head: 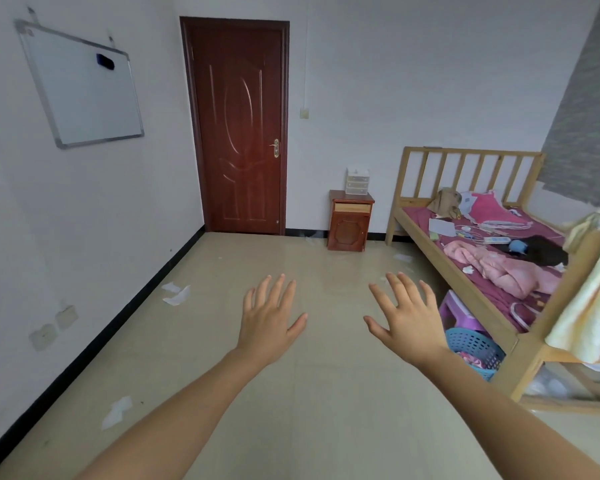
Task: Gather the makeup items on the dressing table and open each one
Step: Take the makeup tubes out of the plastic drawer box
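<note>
Your left hand [269,318] and right hand [404,317] are both stretched out in front of you, palms down, fingers straight and spread. They hold nothing and touch nothing. They hover side by side above the bare tiled floor [291,393], well apart from any furniture, which reads as a ready pose at the start of the job rather than a reach for anything.

No makeup items can be made out from here, and nothing in view is plainly a dressing table. The likeliest spot, as a judgement, is the small wooden bedside cabinet [350,220] against the far wall, between the closed door [238,126] and the bed [430,252]. Its tabletop carries a clear drawer organiser [357,181], the sort of unit that keeps small cosmetics together. What is inside is too small to tell.

The bed is strewn with clothes, papers and a power strip. A pale towel [582,289] hangs over its near end, probably left there to dry, and a blue basket [475,344] is tucked under the frame. Scraps of paper [177,294] lie on the floor near the left wall, under a tilted whiteboard [80,88].

You need to walk across the room before gathering can begin; mind the scraps underfoot.
</note>
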### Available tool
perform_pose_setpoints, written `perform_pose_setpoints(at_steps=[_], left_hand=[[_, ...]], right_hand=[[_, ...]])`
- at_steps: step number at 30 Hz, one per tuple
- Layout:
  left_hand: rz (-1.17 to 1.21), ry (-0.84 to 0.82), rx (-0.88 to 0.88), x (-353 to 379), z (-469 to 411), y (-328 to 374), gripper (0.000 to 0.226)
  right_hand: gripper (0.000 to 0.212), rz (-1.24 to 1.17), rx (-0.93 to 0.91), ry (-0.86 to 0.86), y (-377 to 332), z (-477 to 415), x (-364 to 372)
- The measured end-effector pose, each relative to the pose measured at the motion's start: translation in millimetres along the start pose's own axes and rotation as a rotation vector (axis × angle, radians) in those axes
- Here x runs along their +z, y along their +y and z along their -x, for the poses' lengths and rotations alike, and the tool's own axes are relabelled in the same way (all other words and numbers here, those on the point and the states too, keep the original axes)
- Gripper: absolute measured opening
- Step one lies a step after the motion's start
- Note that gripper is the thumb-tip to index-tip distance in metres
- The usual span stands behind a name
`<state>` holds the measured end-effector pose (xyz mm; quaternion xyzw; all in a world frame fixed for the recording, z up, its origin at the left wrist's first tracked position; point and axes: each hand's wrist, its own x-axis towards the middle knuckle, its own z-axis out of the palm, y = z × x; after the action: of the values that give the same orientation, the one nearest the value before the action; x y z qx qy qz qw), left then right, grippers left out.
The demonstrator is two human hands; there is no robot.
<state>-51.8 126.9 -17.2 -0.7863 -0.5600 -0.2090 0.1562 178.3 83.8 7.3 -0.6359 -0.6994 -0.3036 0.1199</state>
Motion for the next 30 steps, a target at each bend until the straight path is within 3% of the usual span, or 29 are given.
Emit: perform_pose_setpoints(at_steps=[5, 11, 30], left_hand=[[0.128, -0.060, -0.024, 21, -49, 0, 0.074], [-0.004, -0.039, -0.066, 52, -97, -8, 0.056], [0.014, 0.050, -0.008, 182, -318, -58, 0.052]], right_hand=[[0.052, -0.011, 0.000, -0.010, 18, -43, 35], [0.054, -0.065, -0.018, -0.027, 29, -96, 77], [0.050, -0.047, 0.000, 0.022, 63, -286, 229]])
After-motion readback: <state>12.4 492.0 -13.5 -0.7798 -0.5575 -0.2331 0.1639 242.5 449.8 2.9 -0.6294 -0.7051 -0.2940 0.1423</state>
